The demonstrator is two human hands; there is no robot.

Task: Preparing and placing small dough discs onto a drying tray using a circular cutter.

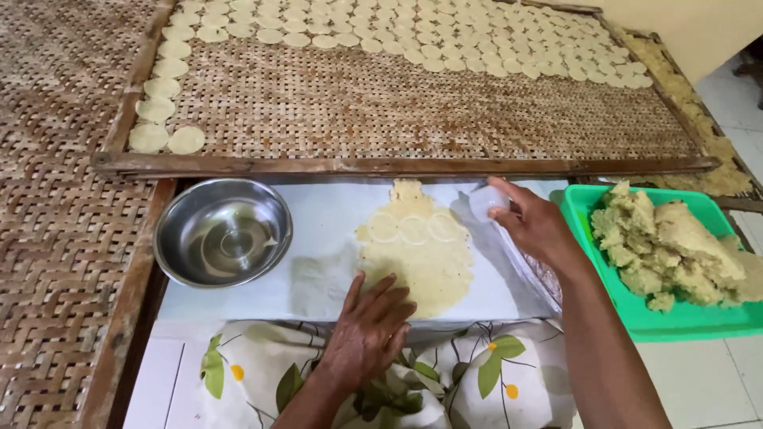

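Observation:
A thin sheet of pale yellow dough (421, 254) lies flattened on a clear plastic sheet (326, 230); three round circles are pressed into its upper part. My left hand (369, 326) rests flat on the dough's near edge, fingers spread. My right hand (528, 222) grips a small round clear cutter (486, 200) at the dough's upper right edge.
A steel bowl (222, 230) holding a little liquid stands at left. A green tray (592, 202) with lumps of dough (675, 246) stands at right. Beyond, a woven bamboo rack (413, 111) carries several cut dough discs (167, 139). Floral cloth (477, 373) lies near me.

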